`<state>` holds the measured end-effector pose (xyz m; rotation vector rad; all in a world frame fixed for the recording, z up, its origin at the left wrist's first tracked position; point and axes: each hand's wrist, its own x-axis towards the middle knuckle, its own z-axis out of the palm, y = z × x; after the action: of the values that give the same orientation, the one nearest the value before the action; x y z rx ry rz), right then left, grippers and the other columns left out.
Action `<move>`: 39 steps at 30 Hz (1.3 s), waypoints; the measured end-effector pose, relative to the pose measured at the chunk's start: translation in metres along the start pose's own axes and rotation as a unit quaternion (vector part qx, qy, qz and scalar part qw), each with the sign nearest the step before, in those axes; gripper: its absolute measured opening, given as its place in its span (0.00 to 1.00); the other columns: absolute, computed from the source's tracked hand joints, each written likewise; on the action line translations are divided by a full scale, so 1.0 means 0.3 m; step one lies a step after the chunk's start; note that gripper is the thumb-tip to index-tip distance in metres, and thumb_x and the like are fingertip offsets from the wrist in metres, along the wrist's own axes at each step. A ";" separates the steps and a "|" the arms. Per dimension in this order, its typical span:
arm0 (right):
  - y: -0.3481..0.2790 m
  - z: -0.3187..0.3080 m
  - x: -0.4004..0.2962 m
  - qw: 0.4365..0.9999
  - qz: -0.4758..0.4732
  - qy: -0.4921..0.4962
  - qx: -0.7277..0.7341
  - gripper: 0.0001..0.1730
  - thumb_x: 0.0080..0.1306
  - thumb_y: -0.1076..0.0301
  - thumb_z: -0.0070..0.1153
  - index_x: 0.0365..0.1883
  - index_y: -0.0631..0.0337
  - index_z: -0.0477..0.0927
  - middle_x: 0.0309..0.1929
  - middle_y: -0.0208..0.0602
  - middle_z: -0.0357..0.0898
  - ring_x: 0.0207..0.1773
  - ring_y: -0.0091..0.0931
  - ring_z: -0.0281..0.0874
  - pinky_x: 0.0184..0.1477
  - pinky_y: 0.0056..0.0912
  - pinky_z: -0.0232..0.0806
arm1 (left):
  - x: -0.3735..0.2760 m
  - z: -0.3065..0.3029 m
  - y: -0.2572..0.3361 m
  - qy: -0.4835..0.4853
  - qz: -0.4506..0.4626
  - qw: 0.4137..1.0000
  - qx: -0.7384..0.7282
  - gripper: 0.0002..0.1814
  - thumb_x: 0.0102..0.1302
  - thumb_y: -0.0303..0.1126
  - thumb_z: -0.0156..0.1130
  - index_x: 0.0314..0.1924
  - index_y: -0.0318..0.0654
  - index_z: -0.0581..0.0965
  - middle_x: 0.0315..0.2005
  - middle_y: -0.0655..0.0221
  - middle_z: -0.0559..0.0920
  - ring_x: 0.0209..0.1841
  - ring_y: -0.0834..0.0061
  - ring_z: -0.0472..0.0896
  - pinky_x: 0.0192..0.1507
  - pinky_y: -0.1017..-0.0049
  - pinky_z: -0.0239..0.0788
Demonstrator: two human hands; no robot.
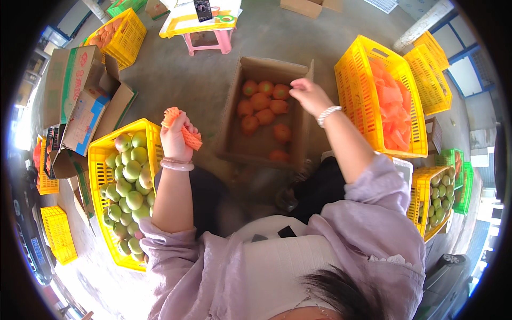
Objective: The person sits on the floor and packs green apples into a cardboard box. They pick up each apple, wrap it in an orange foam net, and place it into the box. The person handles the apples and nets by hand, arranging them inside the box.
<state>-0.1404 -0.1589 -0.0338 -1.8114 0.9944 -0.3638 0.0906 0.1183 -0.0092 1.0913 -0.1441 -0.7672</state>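
My left hand [178,136] is closed around an orange foam net sleeve [191,138], whose ends stick out on both sides of the fist. Below that hand, a yellow plastic crate [94,160] holds green, partly reddish round fruit [134,200]. Over the right rim of an open cardboard box [236,92] is my right hand [306,94], its fingers bent near the upper right fruit; whether anything is between them cannot be told. Inside the box lie several fruits in orange foam nets [260,101]. At the right, another yellow crate [360,80] holds many loose orange foam nets [390,100].
A pink stool [208,40] bears a phone [203,10] and green-handled scissors [225,18]. Flattened cardboard boxes [72,88] lean at the left. More yellow crates stand at the upper left [134,38], lower left [59,236] and right [420,192], some with fruit.
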 end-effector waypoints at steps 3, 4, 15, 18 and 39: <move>0.299 0.222 0.189 0.994 0.080 0.049 -0.054 0.25 0.59 0.56 0.57 0.50 0.64 0.77 0.47 0.48 0.80 0.54 0.39 0.77 0.56 0.32 0.68 | 0.041 -0.014 -0.016 0.087 -0.101 0.991 0.000 0.04 0.65 0.29 0.58 0.34 0.43 0.71 0.24 0.73 0.71 0.25 0.78 0.69 0.31 0.73 0.66; 0.291 0.300 0.198 0.985 0.144 -0.015 -0.093 0.24 0.59 0.56 0.55 0.48 0.64 0.77 0.49 0.50 0.80 0.55 0.43 0.76 0.55 0.37 0.69 | 0.029 -0.032 -0.003 0.105 -0.114 0.988 0.005 0.04 0.65 0.29 0.59 0.33 0.43 0.71 0.22 0.73 0.71 0.23 0.77 0.69 0.30 0.74 0.66; 0.881 0.591 0.141 0.904 0.193 -0.109 -0.366 0.21 0.69 0.55 0.43 0.56 0.50 0.76 0.66 0.55 0.62 0.69 0.56 0.54 0.67 0.53 0.55 | 0.078 -0.043 -0.020 0.080 -0.127 0.985 0.090 0.03 0.65 0.25 0.55 0.38 0.38 0.73 0.24 0.72 0.73 0.23 0.79 0.71 0.29 0.76 0.66; 0.786 0.572 0.113 0.861 0.145 -0.153 -0.462 0.23 0.68 0.52 0.46 0.58 0.49 0.73 0.68 0.54 0.59 0.71 0.53 0.54 0.67 0.52 0.56 | 0.114 -0.003 -0.044 0.057 -0.148 0.983 0.086 0.04 0.65 0.25 0.55 0.40 0.37 0.73 0.24 0.72 0.73 0.23 0.78 0.72 0.29 0.76 0.67; -0.277 0.310 -0.237 0.941 -0.232 -0.104 0.221 0.40 0.52 0.71 0.71 0.62 0.59 0.64 0.57 0.37 0.67 0.60 0.28 0.68 0.62 0.32 0.64 | -0.060 0.134 -0.119 -0.190 0.210 0.941 0.187 0.35 0.59 0.36 0.71 0.64 0.34 0.67 0.56 0.64 0.70 0.62 0.73 0.67 0.63 0.72 0.62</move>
<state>-0.0867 -0.0329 0.0090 -1.6071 0.2907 -0.6156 0.0411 0.0911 -0.0154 1.2021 -0.8542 -0.5633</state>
